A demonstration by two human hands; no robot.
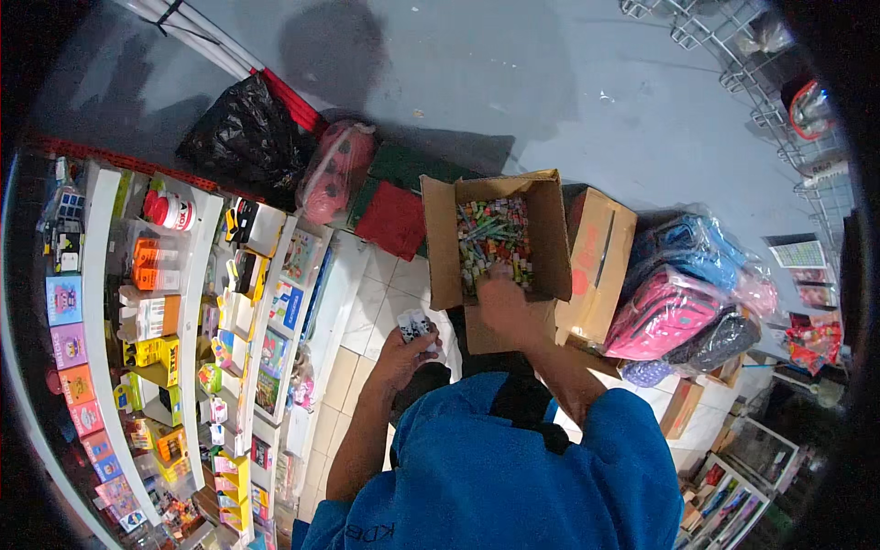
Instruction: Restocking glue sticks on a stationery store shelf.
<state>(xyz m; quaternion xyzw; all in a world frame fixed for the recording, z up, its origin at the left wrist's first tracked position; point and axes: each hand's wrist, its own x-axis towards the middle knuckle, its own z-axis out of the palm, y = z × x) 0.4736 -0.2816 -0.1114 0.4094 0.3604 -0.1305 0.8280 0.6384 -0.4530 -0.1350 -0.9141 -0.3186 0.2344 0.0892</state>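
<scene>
My left hand (402, 356) is closed around a few small white pieces with black markings (414, 326), held upright to the left of an open cardboard box (441, 240). What exactly they are is too small to tell. Inside the box lies a heap of small, stick-shaped, many-coloured items (491, 223). My right hand (502, 301) reaches over the near side of the box, its fingers down at the front of the heap beside a few upright yellow-green tubes. The fingertips are partly hidden, so whether they grip anything does not show.
Left stand white shelves (196, 330) of boxed toys and stationery. Behind lie a black plastic bag (247, 137), a wrapped pink bundle (337, 172) and a red item (392, 220). To the right are another carton (598, 265), plastic-wrapped backpacks (667, 309) and a wire rack (770, 117).
</scene>
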